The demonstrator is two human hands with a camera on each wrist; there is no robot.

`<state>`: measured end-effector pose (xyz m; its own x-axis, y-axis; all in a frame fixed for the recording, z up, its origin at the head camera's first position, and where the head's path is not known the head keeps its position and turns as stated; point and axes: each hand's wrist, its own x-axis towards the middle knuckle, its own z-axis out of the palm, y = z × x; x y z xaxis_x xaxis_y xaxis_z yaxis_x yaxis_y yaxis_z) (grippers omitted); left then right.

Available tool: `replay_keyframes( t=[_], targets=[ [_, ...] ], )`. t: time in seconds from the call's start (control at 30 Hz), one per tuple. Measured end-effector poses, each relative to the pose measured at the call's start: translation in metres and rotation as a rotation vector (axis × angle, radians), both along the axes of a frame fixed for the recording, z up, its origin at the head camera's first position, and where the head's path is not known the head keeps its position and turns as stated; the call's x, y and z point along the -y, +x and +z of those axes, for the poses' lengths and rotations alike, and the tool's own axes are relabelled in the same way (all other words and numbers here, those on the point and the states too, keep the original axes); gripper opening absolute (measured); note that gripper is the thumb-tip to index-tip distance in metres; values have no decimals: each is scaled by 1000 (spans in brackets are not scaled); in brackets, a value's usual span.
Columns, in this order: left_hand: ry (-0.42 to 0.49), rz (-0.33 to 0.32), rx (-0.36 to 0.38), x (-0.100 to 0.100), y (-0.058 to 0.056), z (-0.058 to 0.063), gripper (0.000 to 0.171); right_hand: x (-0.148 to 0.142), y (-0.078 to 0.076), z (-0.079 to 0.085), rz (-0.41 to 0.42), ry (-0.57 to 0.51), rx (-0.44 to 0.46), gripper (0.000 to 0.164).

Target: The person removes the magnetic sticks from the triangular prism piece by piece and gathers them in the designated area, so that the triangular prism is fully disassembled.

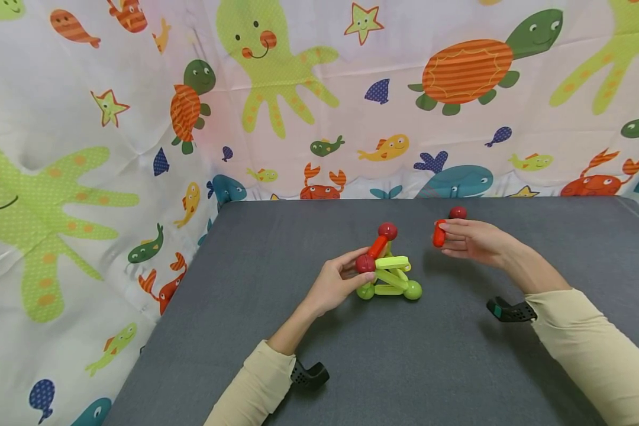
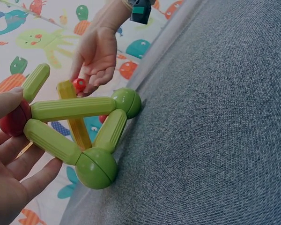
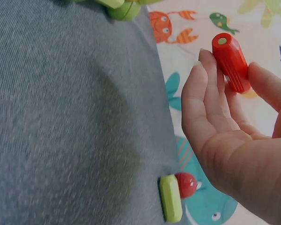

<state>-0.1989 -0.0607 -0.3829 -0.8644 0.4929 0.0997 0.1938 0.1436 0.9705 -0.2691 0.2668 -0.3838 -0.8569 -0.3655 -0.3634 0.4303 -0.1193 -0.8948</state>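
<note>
My left hand grips a red ball at the upper corner of a frame built from toy magnetic sticks and balls. From that ball a red stick slants up to another red ball. Light green sticks run down to two green balls at the base. A yellow stick shows behind them in the left wrist view. To the right of the frame, my right hand pinches a loose red stick between thumb and fingers, above the table.
Near the table's far edge lie a red ball and a light green stick, side by side. The grey table ends at a cloth backdrop printed with sea animals. A dark wrist strap hangs below the right sleeve.
</note>
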Motion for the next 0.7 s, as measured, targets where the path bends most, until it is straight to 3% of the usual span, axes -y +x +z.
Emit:
replay_keyframes(
  t=[0.17,0.23,0.37,0.6,0.7],
  targets=[
    [-1,5,1,0,1,0,52,-12,0,-7,-33,-54,8,42],
    [-2,4,2,0,1,0,52,-17,0,-9,-46,-85,17,37],
    [1,0,3,0,0,0,52,-28,1,-15,-66,-169,23,12],
    [10,-5,-2,0,-1,-2,52,-43,1,-25,-149,-221,63,9],
    [11,-10,-5,0,-1,-2,52,-47,-1,-28,-204,-227,100,21]
  ],
)
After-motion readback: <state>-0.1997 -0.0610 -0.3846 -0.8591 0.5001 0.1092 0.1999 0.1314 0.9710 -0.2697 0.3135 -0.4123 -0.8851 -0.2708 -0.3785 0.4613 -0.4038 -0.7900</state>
